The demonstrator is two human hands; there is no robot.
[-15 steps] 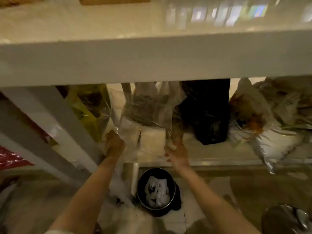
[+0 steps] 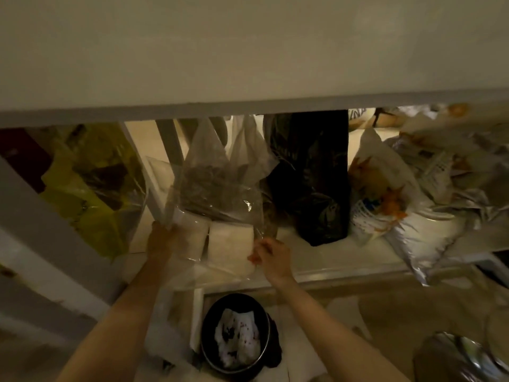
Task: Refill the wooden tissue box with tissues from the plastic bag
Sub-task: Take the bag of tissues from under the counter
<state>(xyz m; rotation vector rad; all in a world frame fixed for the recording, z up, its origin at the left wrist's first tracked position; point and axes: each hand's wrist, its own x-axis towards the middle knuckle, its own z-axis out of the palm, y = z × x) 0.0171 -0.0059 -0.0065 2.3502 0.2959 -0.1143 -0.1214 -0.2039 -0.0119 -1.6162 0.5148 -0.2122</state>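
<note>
Nearest the camera, a black bin (image 2: 235, 333) with crumpled white paper in it sat on the floor, between the 2 bare forearms that reached up to a low white shelf (image 2: 344, 267). The left hand (image 2: 159, 239) was closed on the left edge of the clear plastic bag (image 2: 217, 194), and the right hand (image 2: 271, 256) pinched the bag's film at its lower right corner. Inside the bag, 2 white tissue packs (image 2: 230, 244) stood side by side at the shelf's front. Behind them lay a black bag (image 2: 311, 177), with a yellow bag (image 2: 93, 188) to the left. The wooden tissue box was not in view. The step looked like drawing the bag forward; pulling evenly with both hands, low and level, would likely keep the thin film from tearing or snagging its neighbours.
</note>
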